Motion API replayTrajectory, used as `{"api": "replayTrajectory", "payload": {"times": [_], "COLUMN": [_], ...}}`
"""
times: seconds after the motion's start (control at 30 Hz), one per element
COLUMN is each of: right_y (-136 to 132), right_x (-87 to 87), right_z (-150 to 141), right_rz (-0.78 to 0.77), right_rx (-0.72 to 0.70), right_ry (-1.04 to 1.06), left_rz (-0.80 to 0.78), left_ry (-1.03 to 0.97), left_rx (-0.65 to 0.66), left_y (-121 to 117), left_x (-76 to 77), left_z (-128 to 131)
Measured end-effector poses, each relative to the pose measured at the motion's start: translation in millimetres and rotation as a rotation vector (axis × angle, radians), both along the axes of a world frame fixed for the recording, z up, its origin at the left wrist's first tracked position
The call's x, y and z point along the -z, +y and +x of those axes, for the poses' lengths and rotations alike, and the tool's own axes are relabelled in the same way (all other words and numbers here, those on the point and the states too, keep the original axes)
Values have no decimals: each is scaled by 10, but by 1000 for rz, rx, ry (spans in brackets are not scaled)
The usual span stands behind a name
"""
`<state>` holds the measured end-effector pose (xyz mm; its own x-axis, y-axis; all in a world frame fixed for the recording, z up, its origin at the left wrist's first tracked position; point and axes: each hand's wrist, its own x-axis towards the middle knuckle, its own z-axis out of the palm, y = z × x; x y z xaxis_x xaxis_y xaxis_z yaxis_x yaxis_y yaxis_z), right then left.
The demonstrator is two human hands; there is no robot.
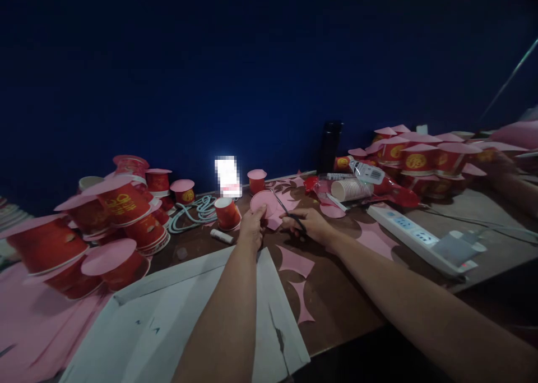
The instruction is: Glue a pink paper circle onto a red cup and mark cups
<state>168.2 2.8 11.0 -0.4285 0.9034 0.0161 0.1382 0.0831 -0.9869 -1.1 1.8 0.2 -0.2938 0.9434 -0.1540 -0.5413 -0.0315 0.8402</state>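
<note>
Carries, on a flat brown tabletop (pixel 340 301), pink curve-edged paper scraps (pixel 297 261) near the fingers (pixel 260 213) and a long white plastic power strip (pixel 412 231) rightward.

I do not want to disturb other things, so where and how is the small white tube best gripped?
Probably its middle, from above and left: the small white tube lies on its side, with a red cup behind and the left hand to its right.

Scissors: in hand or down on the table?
In hand: the right hand grips the scissors by their dark handle, blades pointing toward the pink paper in the left hand.
</note>
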Motion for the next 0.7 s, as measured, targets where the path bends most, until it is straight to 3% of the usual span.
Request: {"api": "replayTrajectory", "payload": {"times": [0.27, 0.7], "right_y": [-22, 7], "right_x": [-34, 6], "right_z": [-4, -1], "right_rz": [-33, 24], "right_rx": [13, -26], "right_ry": [19, 17], "left_rz": [17, -16], "left_ry": [77, 46], "left_rx": [67, 46], "left_y": [12, -14], "left_x": [51, 5], "left_z": [-8, 5]}}
